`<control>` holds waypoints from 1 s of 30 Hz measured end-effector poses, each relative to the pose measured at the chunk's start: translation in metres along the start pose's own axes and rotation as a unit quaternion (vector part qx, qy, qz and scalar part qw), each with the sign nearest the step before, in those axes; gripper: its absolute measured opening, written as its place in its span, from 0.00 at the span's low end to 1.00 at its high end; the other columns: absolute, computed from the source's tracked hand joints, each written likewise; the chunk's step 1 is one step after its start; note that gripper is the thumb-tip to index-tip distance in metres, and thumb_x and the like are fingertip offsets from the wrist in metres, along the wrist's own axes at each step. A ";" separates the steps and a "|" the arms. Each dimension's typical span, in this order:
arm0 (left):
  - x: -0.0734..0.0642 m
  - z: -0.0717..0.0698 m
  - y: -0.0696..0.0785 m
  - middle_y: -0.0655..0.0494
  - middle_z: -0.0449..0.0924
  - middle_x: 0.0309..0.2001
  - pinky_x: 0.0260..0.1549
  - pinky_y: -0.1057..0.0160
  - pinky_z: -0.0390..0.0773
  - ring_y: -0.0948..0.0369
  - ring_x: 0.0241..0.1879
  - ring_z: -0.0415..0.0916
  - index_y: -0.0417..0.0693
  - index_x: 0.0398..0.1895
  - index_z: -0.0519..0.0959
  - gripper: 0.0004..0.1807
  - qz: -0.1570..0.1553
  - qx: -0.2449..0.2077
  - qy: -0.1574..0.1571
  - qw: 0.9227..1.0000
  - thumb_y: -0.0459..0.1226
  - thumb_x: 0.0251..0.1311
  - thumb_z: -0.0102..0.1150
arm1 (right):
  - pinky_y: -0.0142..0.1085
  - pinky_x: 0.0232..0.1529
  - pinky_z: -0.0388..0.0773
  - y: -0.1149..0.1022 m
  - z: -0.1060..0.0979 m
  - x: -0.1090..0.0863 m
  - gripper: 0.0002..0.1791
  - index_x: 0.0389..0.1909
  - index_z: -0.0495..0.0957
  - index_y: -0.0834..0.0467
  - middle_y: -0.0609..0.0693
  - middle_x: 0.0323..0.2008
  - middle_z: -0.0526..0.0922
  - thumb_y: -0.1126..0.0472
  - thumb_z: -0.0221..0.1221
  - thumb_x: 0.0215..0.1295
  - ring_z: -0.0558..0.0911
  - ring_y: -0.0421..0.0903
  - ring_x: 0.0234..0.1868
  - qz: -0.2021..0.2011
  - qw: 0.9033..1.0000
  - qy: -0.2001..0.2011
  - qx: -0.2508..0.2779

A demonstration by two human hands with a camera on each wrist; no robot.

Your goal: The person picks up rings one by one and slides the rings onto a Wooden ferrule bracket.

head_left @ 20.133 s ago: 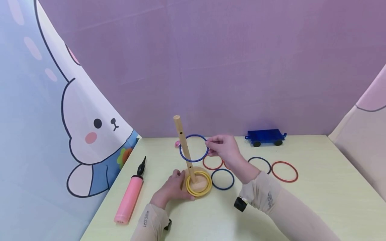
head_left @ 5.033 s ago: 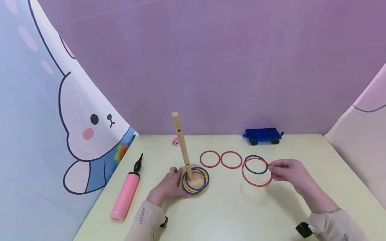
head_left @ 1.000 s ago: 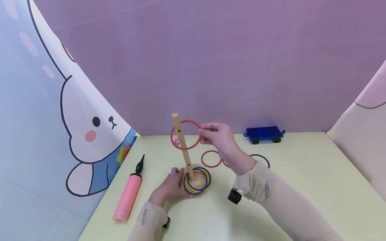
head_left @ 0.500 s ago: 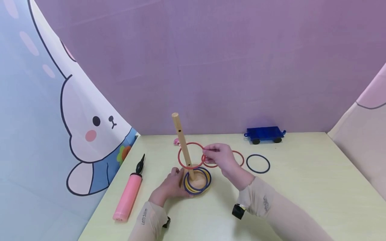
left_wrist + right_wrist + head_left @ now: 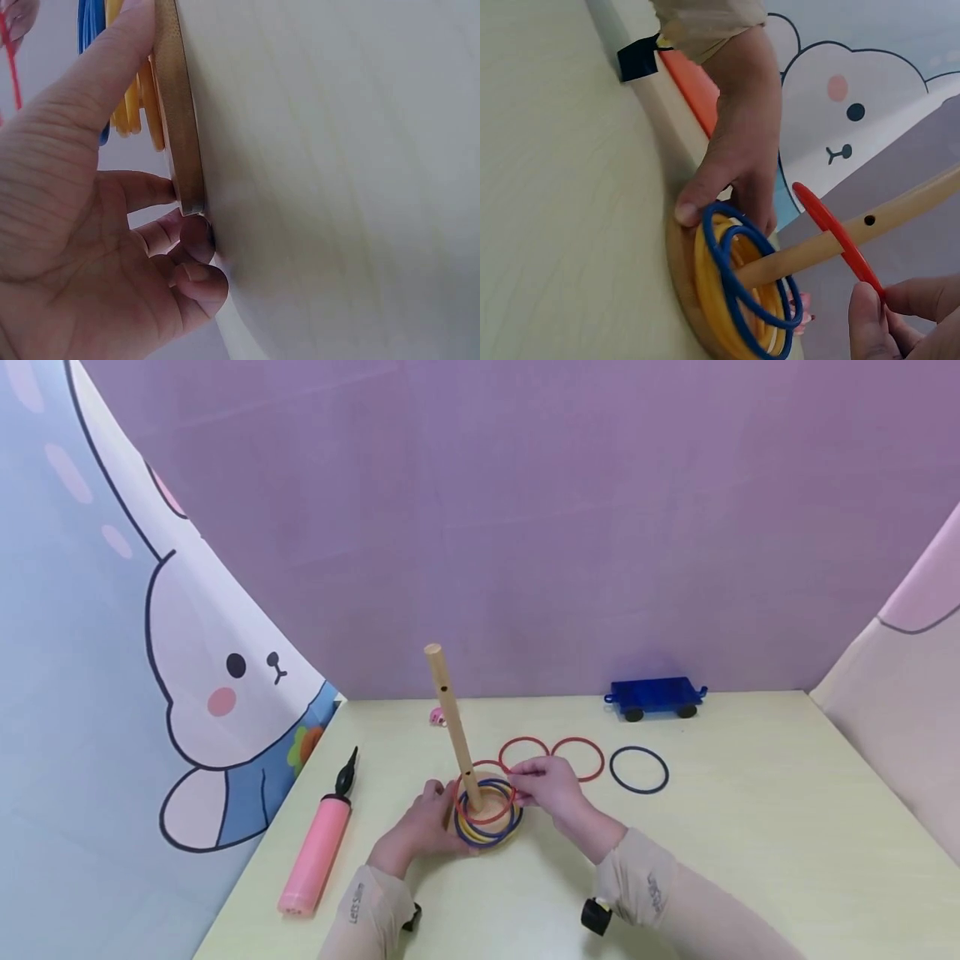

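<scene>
Around the upright peg, just above the stacked rings, a red ring is pinched at its right edge by the right hand, the wooden base gripped by the left hand.

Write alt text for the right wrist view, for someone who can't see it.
The right hand pinches a red ring around a wooden peg, apart from the blue rings and yellow rings encircling its foot. The left hand holds the wooden base. The view is tipped sideways, with a cartoon backdrop behind.
</scene>
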State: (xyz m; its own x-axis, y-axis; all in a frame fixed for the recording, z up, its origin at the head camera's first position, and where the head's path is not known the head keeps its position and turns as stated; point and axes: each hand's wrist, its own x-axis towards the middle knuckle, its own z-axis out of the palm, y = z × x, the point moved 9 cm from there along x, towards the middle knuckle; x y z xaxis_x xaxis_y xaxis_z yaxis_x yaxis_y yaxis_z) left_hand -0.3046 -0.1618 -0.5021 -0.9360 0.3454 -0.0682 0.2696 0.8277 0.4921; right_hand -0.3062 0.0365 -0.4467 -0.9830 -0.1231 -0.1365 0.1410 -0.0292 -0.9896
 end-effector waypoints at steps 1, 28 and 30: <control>0.000 0.000 0.000 0.47 0.61 0.54 0.50 0.48 0.72 0.50 0.49 0.65 0.42 0.75 0.56 0.66 0.001 0.002 0.000 1.000 0.59 0.32 0.79 | 0.44 0.34 0.83 0.002 0.000 0.000 0.08 0.40 0.80 0.75 0.66 0.34 0.82 0.75 0.61 0.60 0.81 0.45 0.22 0.001 1.000 -0.003 -0.002; 0.000 -0.001 0.002 0.43 0.61 0.56 0.52 0.46 0.72 0.48 0.51 0.67 0.37 0.74 0.56 0.67 -0.001 -0.001 0.008 1.000 0.56 0.32 0.80 | 0.39 0.33 0.83 0.027 -0.103 -0.011 0.11 0.44 0.80 0.72 0.64 0.38 0.82 0.68 0.61 0.64 0.84 0.51 0.31 0.004 0.995 0.061 -0.084; -0.001 -0.002 0.002 0.43 0.61 0.56 0.52 0.46 0.72 0.47 0.51 0.66 0.37 0.74 0.55 0.66 -0.002 -0.004 0.006 1.000 0.56 0.32 0.81 | 0.39 0.33 0.83 0.027 -0.111 -0.013 0.11 0.44 0.80 0.72 0.64 0.37 0.82 0.68 0.61 0.64 0.84 0.50 0.30 0.005 0.994 0.065 -0.088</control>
State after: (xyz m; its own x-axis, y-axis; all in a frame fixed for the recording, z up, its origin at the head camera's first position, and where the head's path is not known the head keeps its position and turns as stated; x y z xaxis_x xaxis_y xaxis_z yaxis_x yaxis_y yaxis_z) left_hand -0.3036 -0.1611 -0.4992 -0.9401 0.3357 -0.0594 0.2633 0.8256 0.4991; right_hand -0.3030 0.1471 -0.4769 -0.9902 0.0067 -0.1396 0.1391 0.1458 -0.9795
